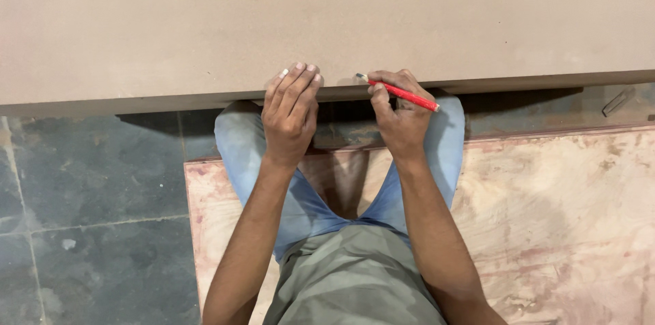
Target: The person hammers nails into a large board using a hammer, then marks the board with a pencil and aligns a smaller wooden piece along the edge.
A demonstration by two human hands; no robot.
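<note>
Floor: grey stone tiles (89, 195) lie to the left of the board's near edge, below it in view.
Plywood sheet: a pinkish plywood sheet (559, 216) lies on the floor under my legs, nearer me than the board.
Board: a wide tan board (327, 18) fills the top, its near edge running left to right.
Left hand: my left hand (290, 113) rests palm down on the board's near edge, fingers flat, holding nothing.
Right hand: my right hand (402, 117), just right of the left, is closed around a red pencil (402, 95).
Pencil: its tip meets the board's near edge, between my hands.
</note>
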